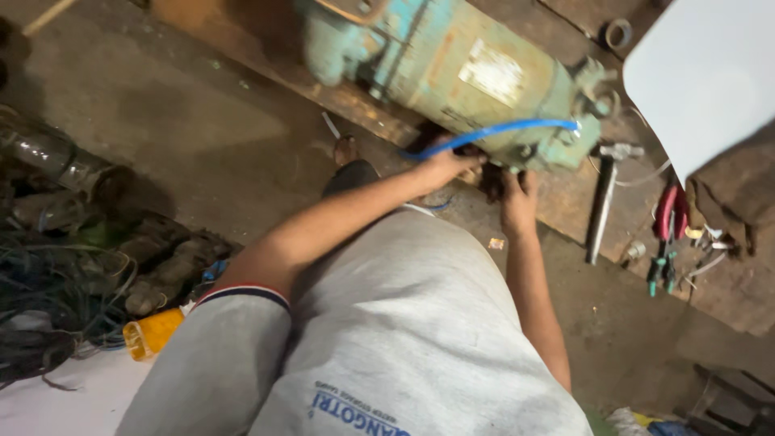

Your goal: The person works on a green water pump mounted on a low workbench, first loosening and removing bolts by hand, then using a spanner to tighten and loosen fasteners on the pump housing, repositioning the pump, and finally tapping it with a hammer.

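A worn teal electric motor (452, 64) lies on a rusty slab (565, 202) on the ground. A blue tube (492, 132) curves along its lower side. My left hand (446, 165) reaches under the motor's lower edge where the tube bends; its fingers are tucked against dark parts there. My right hand (518, 198) is just right of it, fingers up against the same dark underside. What either hand grips is hidden in shadow.
A hammer (605, 190) lies to the right of the motor. Red and green-handled pliers (663, 242) lie farther right. Tangled dark wires and pipes (56, 266) pile at the left, with a yellow plug (153, 331). A white sheet (706, 73) sits at top right.
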`<move>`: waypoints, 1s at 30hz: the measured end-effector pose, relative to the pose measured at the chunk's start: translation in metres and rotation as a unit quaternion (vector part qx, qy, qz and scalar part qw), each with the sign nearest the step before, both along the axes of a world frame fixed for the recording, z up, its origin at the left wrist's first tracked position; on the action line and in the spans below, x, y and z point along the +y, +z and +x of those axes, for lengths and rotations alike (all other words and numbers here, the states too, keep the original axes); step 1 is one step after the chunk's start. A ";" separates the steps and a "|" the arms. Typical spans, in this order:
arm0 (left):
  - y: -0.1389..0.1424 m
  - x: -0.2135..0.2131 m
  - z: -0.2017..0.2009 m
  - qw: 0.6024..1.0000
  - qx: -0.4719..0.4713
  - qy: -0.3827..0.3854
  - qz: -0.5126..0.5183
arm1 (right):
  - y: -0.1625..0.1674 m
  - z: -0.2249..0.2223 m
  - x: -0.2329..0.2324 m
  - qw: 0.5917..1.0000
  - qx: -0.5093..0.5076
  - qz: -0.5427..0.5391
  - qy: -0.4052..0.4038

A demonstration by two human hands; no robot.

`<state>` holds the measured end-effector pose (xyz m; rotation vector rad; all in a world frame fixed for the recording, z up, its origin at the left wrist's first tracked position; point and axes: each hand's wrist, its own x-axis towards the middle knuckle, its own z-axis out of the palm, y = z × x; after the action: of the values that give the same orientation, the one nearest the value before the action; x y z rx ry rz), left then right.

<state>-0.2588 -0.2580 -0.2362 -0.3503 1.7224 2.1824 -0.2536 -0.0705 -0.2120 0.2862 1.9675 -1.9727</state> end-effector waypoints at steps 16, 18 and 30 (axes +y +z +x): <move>0.081 -0.303 -0.010 0.808 0.127 0.011 -0.576 | 0.086 0.088 0.023 0.924 -0.050 0.353 0.139; 0.068 -0.315 -0.037 0.778 0.175 0.111 -0.594 | 0.110 0.086 0.003 0.901 -0.040 0.392 0.183; 0.105 -0.319 -0.013 0.749 0.264 0.156 -0.588 | 0.210 0.069 -0.078 0.894 0.048 0.419 0.151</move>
<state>-0.2717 -0.5765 -0.1316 -0.3091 3.4342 1.0243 -0.1847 -0.1482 -0.0015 0.0661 2.6357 -0.8734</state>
